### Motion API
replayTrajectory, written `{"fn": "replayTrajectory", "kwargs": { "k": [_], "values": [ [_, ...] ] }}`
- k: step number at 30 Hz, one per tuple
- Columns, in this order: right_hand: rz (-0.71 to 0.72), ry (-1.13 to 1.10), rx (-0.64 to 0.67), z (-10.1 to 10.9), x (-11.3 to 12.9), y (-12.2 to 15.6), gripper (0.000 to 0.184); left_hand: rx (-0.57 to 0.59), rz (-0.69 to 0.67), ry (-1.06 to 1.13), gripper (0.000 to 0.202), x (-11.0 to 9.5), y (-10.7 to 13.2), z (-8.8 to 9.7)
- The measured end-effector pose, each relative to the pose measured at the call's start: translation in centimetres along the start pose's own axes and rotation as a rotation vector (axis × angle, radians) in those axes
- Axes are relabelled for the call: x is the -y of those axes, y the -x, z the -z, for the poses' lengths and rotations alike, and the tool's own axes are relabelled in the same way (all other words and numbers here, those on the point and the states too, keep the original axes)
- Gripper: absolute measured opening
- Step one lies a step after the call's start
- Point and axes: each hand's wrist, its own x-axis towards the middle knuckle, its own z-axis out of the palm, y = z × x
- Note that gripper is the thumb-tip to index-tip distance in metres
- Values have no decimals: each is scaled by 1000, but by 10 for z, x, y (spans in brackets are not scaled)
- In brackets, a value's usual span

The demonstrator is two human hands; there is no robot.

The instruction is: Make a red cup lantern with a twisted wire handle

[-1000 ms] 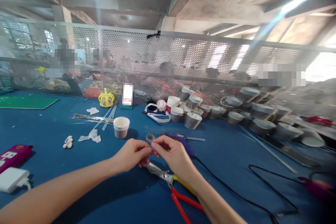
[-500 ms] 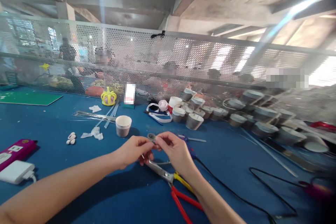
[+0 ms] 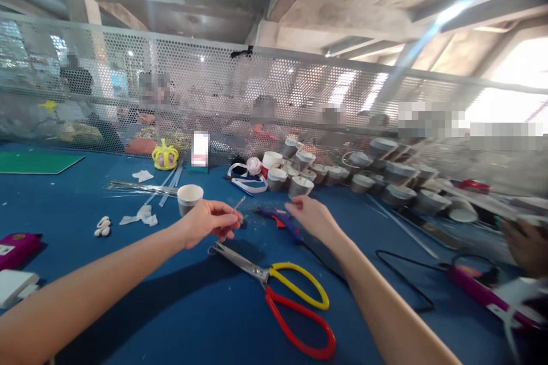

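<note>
Head view: a blue plastic glue gun lies beside your extended right hand, grip unclear. Your left hand pinches a grey strand.

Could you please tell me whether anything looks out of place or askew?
Mildly: several grey cups at right lean in an untidy heap, unlike the upright cup beside the left hand. I see no clear spill or damage.

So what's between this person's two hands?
In the head view, a blue glue gun with a red trigger lies on the table between the left hand and right hand. Something small and dark, too blurred to name, shows by the left fingertips.
</note>
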Motion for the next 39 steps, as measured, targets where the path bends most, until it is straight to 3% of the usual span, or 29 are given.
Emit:
{"fn": "replayTrajectory", "kwargs": {
  "k": [5, 9, 11, 15, 19, 21, 26, 31, 35, 39],
  "values": [
    [-49, 91, 112, -26, -24, 0, 26, -21, -15, -65, 21, 0, -3, -3],
    [-82, 41, 83, -38, -29, -1, 15, -23, -39, -85, 23, 0, 1, -4],
    [-110, -26, 75, -36, -28, -1, 10, -25, -52, -105, 23, 1, 3, -2],
    [-109, -231, 101, -18, -10, 9, 21, -40, -82, -179, 24, 5, 4, 2],
    [-96, -695, 241, 3, 21, 29, 23, -55, -101, -240, 24, 12, 5, 1],
    [-51, -678, 292, 7, 33, 40, 28, -76, -127, -263, 24, 17, 6, 1],
    [77, -630, 268, -3, 39, 64, 32, -126, -207, -351, 24, 30, 9, 7],
    [127, -448, 157, -17, 24, 74, 27, -157, -266, -487, 25, 33, 9, 13],
    [232, -306, 149, -19, 7, 75, 16, -167, -291, -562, 24, 33, 8, 15],
    [344, -179, 147, -16, -7, 74, 19, -175, -311, -590, 23, 33, 7, 16]
  ]
}}
